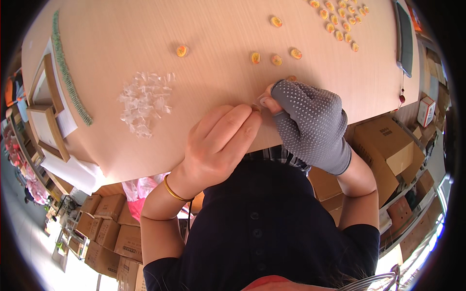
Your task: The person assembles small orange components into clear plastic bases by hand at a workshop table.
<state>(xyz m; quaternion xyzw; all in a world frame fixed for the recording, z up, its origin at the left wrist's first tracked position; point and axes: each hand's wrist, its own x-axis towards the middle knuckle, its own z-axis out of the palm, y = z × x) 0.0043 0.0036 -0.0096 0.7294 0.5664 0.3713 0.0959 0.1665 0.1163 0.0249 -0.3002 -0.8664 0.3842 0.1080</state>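
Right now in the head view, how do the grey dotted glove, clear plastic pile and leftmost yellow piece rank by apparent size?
1. Grey dotted glove
2. Clear plastic pile
3. Leftmost yellow piece

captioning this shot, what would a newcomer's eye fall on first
Probably the dotted grey glove on the right hand, beside the bare left hand at the near side of the table. Then the orange-yellow oval pieces clustered at the upper right, and the clear plastic pieces heaped left of the hands.
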